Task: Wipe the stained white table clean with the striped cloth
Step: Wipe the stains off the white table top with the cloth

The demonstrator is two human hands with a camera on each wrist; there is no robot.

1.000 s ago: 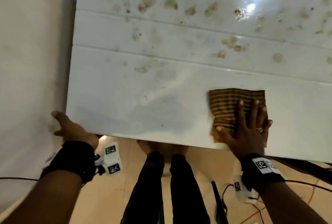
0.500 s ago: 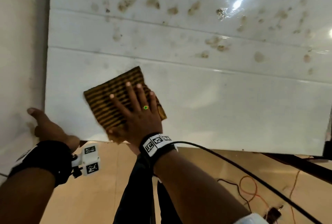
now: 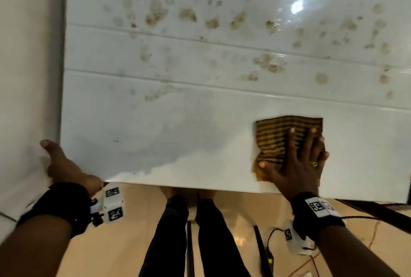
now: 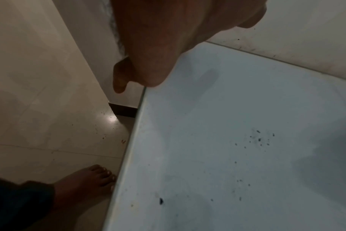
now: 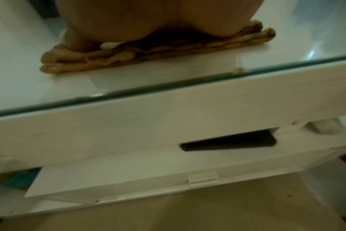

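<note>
The white table (image 3: 178, 134) fills the head view, with brown stains (image 3: 189, 15) spread over its far half and a damp wiped patch near the front. The folded brown-and-black striped cloth (image 3: 278, 134) lies near the front right edge. My right hand (image 3: 298, 156) presses flat on it, fingers straight and spread; the right wrist view shows the palm (image 5: 128, 20) on the cloth's (image 5: 168, 48) folded edge. My left hand (image 3: 60, 161) rests at the table's front left corner with the thumb pointing away; its fingers (image 4: 120, 78) hang over the edge, holding nothing.
A pale wall (image 3: 29, 76) runs along the table's left side. Below the front edge are my legs (image 3: 178, 232) in dark trousers, a bare foot (image 4: 85, 176), cables (image 3: 273, 236) on the tan floor, and a white drawer front (image 5: 168, 125) under the glass top.
My right hand swept the cloth from the front right to the front left half a second ago and is now back at the front right. The left hand stayed at the corner.
</note>
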